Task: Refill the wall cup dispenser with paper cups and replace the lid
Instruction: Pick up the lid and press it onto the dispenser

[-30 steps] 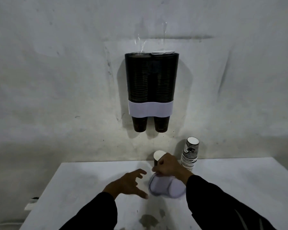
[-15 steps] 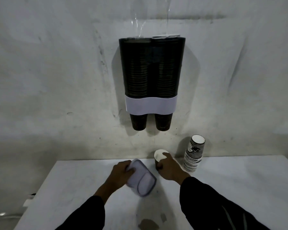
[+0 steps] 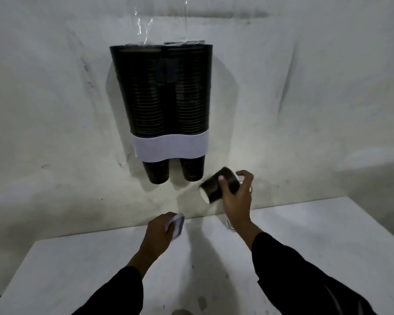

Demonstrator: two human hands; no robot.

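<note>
White table (image 3: 82,276) in the foreground, a dark stain (image 3: 201,302) on it near the lower edge. Both forearms in black sleeves (image 3: 305,276) reach forward over it.

Left hand (image 3: 158,233): raised above the far part of the table, fingers curled shut around the pale lid (image 3: 176,226), of which only an edge and part of one face show past the knuckles. Grip is closed on it.

Right hand (image 3: 237,201): higher and farther, in front of the wall. Thumb and fingers wrap a single dark paper cup (image 3: 216,186), tilted on its side with the white rim pointing down-left (toward the dispenser's outlets). Index finger stands a little off the cup; the rest of the grip is closed on it.

Just behind the right wrist, a sliver of a striped cup stack (image 3: 230,225) on the table, mostly hidden.

Farthest: wall dispenser (image 3: 168,148) on the rough white wall (image 3: 55,110), two dark tubes side by side packed with cups, a white band across the lower part, one cup bottom poking out under each tube. The top stands uncovered. Clear plastic film (image 3: 143,30) hangs on the wall above it.
</note>
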